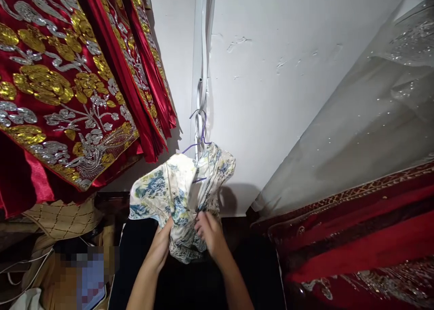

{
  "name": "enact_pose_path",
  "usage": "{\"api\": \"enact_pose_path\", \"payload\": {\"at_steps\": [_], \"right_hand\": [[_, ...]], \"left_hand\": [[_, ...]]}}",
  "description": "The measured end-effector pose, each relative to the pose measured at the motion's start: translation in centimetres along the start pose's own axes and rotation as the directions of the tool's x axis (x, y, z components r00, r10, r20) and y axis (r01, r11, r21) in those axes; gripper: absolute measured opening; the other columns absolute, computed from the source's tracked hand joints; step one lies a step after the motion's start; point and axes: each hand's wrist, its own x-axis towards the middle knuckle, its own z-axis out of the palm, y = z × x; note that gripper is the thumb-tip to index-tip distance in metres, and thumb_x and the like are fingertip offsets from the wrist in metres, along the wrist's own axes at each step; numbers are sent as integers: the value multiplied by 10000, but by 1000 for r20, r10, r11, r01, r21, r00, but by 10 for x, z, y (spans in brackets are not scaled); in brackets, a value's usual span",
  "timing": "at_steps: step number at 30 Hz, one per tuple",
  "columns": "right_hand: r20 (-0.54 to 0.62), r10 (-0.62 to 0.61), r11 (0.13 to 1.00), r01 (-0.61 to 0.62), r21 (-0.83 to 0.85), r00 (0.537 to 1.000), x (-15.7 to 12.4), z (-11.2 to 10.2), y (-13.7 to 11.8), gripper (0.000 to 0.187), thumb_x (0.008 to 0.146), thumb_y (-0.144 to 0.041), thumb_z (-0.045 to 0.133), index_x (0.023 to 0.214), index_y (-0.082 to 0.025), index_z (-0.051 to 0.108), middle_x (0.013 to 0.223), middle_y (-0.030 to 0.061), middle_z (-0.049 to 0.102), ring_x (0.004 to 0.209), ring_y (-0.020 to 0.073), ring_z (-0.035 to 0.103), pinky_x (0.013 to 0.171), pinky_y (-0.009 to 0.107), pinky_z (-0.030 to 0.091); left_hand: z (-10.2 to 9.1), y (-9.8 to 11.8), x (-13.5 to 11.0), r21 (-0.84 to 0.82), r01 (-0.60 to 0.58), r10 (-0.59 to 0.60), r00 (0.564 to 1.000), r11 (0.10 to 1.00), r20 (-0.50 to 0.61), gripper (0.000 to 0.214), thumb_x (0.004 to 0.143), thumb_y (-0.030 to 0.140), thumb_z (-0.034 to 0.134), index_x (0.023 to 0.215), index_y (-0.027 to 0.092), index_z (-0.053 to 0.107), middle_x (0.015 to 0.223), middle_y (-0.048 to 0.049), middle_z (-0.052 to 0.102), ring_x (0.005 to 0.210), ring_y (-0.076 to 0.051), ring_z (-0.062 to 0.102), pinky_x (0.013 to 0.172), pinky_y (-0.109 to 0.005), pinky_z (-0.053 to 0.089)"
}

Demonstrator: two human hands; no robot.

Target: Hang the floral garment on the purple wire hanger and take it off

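A cream blouse with blue and yellow-green flowers [178,194] hangs on a thin purple hanger [203,131] in front of me, bunched at its lower end. My left hand [162,238] grips the blouse's left edge, thumb on the front and the other fingers hidden behind the cloth. At the front opening, my right hand [209,231] has its fingers curled in and pressed to the fabric. Whether they pinch a button or just the cloth edge is too small to tell.
Red garments with gold and silver embroidery [91,88] hang at the left. On the right are a sheer sparkling cover [342,133] and red beaded cloth [366,237]. Behind the hanger stands a white wall [261,102]. A blurred-out screen [91,278] and cables lie at lower left.
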Motion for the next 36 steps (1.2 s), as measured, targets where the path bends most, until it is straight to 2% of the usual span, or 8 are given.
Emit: {"api": "enact_pose_path", "payload": {"at_steps": [14, 19, 22, 24, 27, 29, 32, 36], "right_hand": [[251, -66, 994, 42, 99, 966, -9, -1, -5, 314, 974, -469, 473, 800, -207, 494, 693, -7, 539, 656, 142, 489, 645, 272, 385], [275, -63, 992, 32, 118, 959, -13, 3, -6, 273, 966, -371, 467, 743, -212, 460, 641, -22, 511, 632, 139, 490, 641, 269, 384], [197, -5, 995, -16, 103, 980, -7, -3, 3, 279, 934, -335, 480, 688, -217, 422, 542, -44, 463, 532, 118, 419, 558, 258, 324], [165, 38, 997, -49, 63, 986, -1, -12, 11, 286, 911, -316, 484, 651, -217, 416, 487, -52, 441, 483, 109, 380, 526, 258, 293], [172, 82, 996, -88, 26, 982, 5, -19, 19, 306, 894, -304, 467, 604, -217, 421, 428, -54, 428, 437, 103, 362, 512, 257, 293], [216, 102, 994, -109, 21, 971, 3, -16, 19, 311, 889, -303, 463, 592, -213, 452, 404, -53, 435, 405, 102, 372, 488, 250, 289], [322, 104, 993, -116, 17, 941, -4, -5, 13, 309, 889, -301, 458, 613, -193, 545, 392, -44, 475, 364, 102, 402, 447, 234, 281], [372, 83, 994, -103, 36, 925, -8, -1, -9, 308, 878, -279, 460, 629, -178, 610, 396, -34, 521, 348, 97, 413, 434, 221, 303]], "left_hand": [[7, 10, -23, 33, 132, -136, 970, 991, 202, 388, 700, 354, 799, 1004, 117, 753, 863, -123, 768, 994, -339, 707, 904, -418, 555], [2, 10, -21, 68, 154, -163, 976, 986, 145, 410, 700, 374, 799, 1011, 115, 735, 890, -136, 754, 994, -346, 698, 873, -419, 559], [-13, 9, -1, 85, -27, 30, 999, 996, -30, 443, 729, 409, 787, 1079, 159, 684, 999, -125, 728, 1011, -304, 683, 884, -408, 544], [-25, 6, 15, 187, -254, 290, 936, 949, -199, 459, 705, 412, 802, 1075, 189, 646, 1020, -91, 696, 1008, -264, 662, 904, -390, 519], [-33, -9, 25, 453, -503, 656, 695, 736, -295, 468, 665, 388, 810, 1040, 206, 598, 1014, -45, 626, 988, -216, 606, 925, -358, 474], [-27, -24, 18, 572, -541, 717, 686, 617, -124, 413, 718, 371, 767, 1058, 213, 592, 1036, -45, 606, 992, -209, 582, 918, -340, 458], [-4, -43, -1, 597, -565, 524, 809, 570, 266, 253, 830, 333, 661, 1047, 209, 625, 997, -56, 633, 953, -214, 592, 863, -313, 460], [23, -42, -17, 574, -591, 461, 805, 567, 374, 154, 905, 331, 563, 847, 199, 619, 791, -35, 597, 778, -193, 560, 738, -281, 442]]}}
